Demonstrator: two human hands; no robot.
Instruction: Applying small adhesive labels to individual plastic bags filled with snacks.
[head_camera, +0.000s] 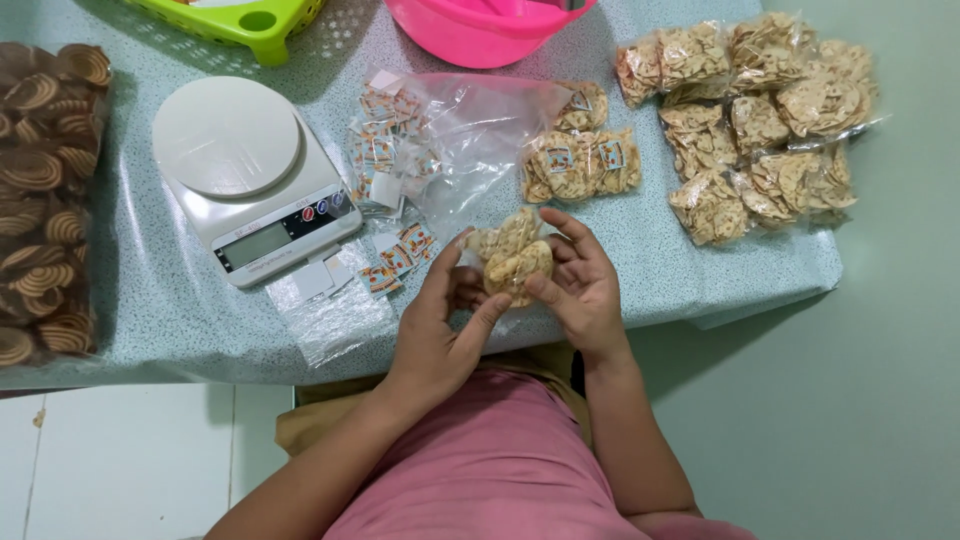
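Both hands meet at the table (180, 320) edge, the left hand (440, 320) and right hand (580, 285) closed in a shared grip around a small clear bag of crackers (512, 262). Just left of the grip lie small printed labels (395, 262), with a white kitchen scale (250, 175) beyond; filled cracker bags (760, 120) sit well off to its upper right.

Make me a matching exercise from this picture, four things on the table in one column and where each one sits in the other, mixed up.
Things:
1. kitchen scale
2. pink bowl
3. heap of filled snack packets
4. big bag of spiral biscuits

Places:
A. far left edge of the table
B. right end of the table
C. top edge, centre
D. left of the loose paper labels

Pairs: 1-D, 2-C, 3-B, 4-A

Both the left hand and the right hand hold a snack packet at the near table edge.
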